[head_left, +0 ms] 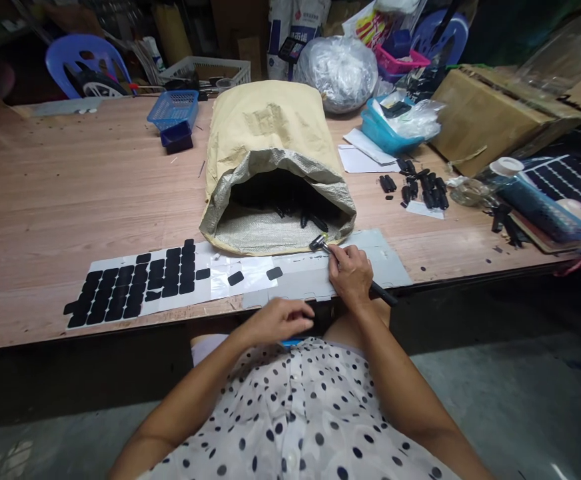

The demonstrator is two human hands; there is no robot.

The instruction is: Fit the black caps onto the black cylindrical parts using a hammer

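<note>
My right hand (351,275) is closed around a small hammer (383,292) with a black handle; its metal head rests near the front lip of a paper sack. My left hand (281,320) hovers at the table's front edge, fingers loosely stretched and holding nothing. The cream sack (270,120) lies with its mouth toward me, and dark pieces (315,220) show inside. Under the hammer lies a grey board (370,250). Left of it, a white backing sheet bears rows of black rounded pads (115,293), and two loose pads (274,273) lie apart on a clear sheet.
Several black parts (423,187) are scattered right of the sack. Behind them stand a turquoise basket (388,133) and a cardboard box (490,120). A light blue basket (173,109) and a small navy tray (176,138) sit to the left. A stuffed clear bag (338,73) is behind.
</note>
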